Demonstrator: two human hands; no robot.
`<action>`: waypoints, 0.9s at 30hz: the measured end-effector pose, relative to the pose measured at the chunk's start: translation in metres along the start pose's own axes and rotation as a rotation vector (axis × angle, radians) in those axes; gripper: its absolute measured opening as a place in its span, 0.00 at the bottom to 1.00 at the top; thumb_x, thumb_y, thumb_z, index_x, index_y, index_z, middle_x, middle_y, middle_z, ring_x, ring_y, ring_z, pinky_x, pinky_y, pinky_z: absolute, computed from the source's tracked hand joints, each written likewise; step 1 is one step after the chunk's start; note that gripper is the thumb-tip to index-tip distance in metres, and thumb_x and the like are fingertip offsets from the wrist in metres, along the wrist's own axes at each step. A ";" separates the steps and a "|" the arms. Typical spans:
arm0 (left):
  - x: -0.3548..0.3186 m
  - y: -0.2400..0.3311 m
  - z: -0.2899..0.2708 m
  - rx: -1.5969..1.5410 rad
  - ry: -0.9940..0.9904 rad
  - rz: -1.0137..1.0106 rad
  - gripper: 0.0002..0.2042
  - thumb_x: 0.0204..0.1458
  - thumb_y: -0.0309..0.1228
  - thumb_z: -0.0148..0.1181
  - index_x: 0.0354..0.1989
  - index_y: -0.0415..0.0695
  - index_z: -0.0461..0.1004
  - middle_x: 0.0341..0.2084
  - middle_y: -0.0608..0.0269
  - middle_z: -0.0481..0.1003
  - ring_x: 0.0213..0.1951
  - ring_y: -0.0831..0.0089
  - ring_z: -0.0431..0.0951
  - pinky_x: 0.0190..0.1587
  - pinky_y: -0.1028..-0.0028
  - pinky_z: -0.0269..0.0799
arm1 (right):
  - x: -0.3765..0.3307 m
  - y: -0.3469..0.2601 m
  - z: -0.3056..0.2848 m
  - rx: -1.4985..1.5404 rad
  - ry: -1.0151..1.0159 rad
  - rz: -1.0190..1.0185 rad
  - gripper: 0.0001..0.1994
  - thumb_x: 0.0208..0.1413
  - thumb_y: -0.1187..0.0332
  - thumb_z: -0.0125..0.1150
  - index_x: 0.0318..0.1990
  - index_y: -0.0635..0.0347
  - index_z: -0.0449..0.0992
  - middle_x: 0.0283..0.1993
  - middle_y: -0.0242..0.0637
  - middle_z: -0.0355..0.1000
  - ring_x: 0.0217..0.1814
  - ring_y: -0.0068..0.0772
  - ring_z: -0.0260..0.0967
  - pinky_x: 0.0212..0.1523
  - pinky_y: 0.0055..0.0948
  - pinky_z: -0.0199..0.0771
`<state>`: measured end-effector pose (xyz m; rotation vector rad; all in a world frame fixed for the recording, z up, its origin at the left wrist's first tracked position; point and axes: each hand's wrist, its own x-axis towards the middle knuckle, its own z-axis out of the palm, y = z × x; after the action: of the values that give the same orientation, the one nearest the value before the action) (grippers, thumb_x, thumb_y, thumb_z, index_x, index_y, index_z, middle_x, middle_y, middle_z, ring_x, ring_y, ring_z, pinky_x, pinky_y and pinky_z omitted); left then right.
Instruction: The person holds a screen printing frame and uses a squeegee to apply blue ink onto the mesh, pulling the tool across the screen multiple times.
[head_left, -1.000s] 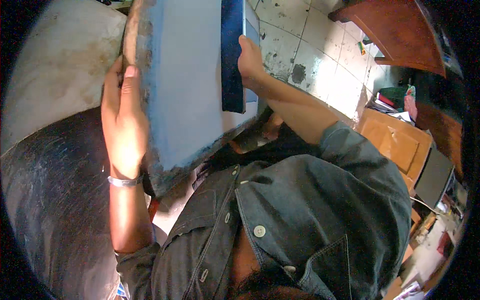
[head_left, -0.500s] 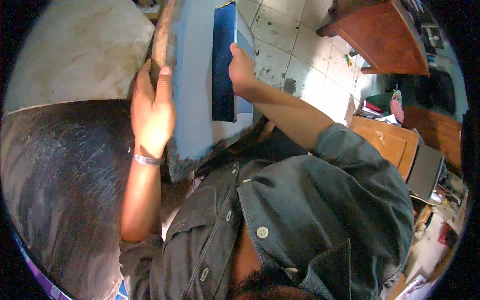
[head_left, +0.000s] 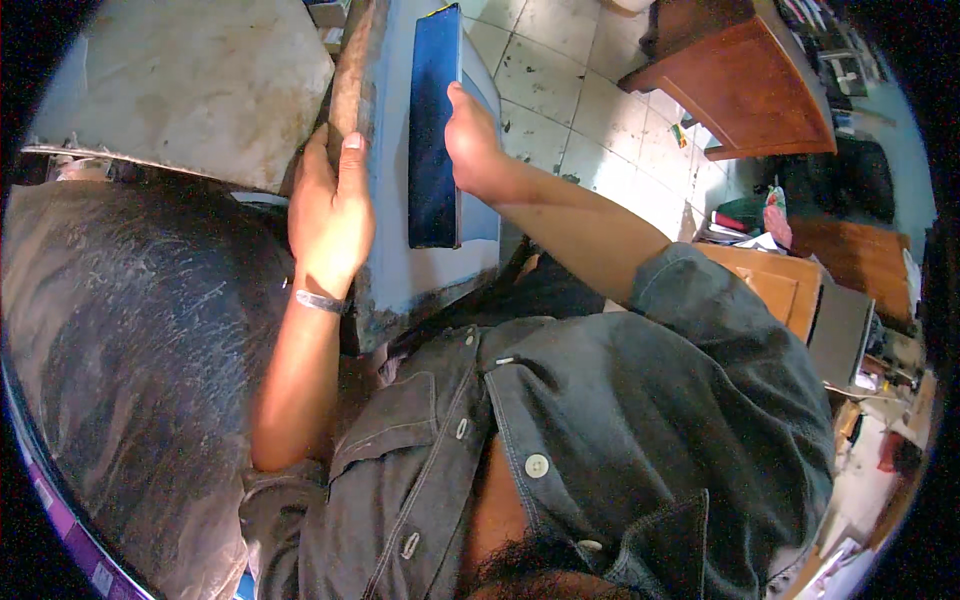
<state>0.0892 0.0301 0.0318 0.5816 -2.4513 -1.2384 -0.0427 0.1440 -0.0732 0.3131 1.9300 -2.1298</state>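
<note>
My right hand grips the right edge of a long dark blue block, like a thick book seen along its spine. The thumb shows on top; the other fingers are hidden. Beneath it lies a pale blue-grey board with worn, dark edges. My left hand, with a silvery band at its wrist, is closed about a rounded, brown, wooden-looking bar along the board's left side. Its thumb lies on the right of the bar and its fingers on the left.
On the left are a stained pale slab and a scuffed dark surface. Stained floor tiles stretch ahead. A reddish-brown wooden desk stands at far right, with a wooden panel and papers nearer.
The view has shifted slightly, so the slab and left hand appear farther right and the desk farther left. Both hands keep their holds; the blue block sits a little closer to my left hand.
</note>
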 end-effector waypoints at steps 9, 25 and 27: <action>-0.002 -0.005 0.004 0.008 0.009 -0.010 0.31 0.59 0.50 0.41 0.55 0.30 0.62 0.50 0.36 0.68 0.54 0.46 0.67 0.56 0.61 0.61 | -0.026 -0.040 0.006 -0.049 -0.022 0.046 0.24 0.62 0.54 0.43 0.52 0.68 0.69 0.51 0.47 0.69 0.51 0.40 0.62 0.55 0.38 0.59; -0.001 -0.010 0.005 -0.009 -0.002 -0.011 0.32 0.59 0.53 0.39 0.56 0.32 0.62 0.51 0.36 0.67 0.55 0.46 0.66 0.57 0.61 0.61 | -0.027 -0.052 0.021 0.135 -0.061 0.089 0.26 0.63 0.54 0.43 0.57 0.70 0.64 0.60 0.46 0.64 0.61 0.38 0.58 0.62 0.35 0.53; 0.000 -0.007 0.006 -0.032 -0.014 -0.004 0.32 0.59 0.53 0.39 0.56 0.32 0.62 0.50 0.36 0.68 0.55 0.46 0.67 0.56 0.61 0.61 | -0.027 -0.052 0.020 0.258 -0.119 0.083 0.26 0.63 0.54 0.43 0.57 0.70 0.64 0.60 0.46 0.64 0.61 0.38 0.58 0.62 0.35 0.54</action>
<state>0.0884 0.0301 0.0225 0.5715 -2.4379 -1.2855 -0.0341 0.1299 -0.0139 0.3008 1.5527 -2.2874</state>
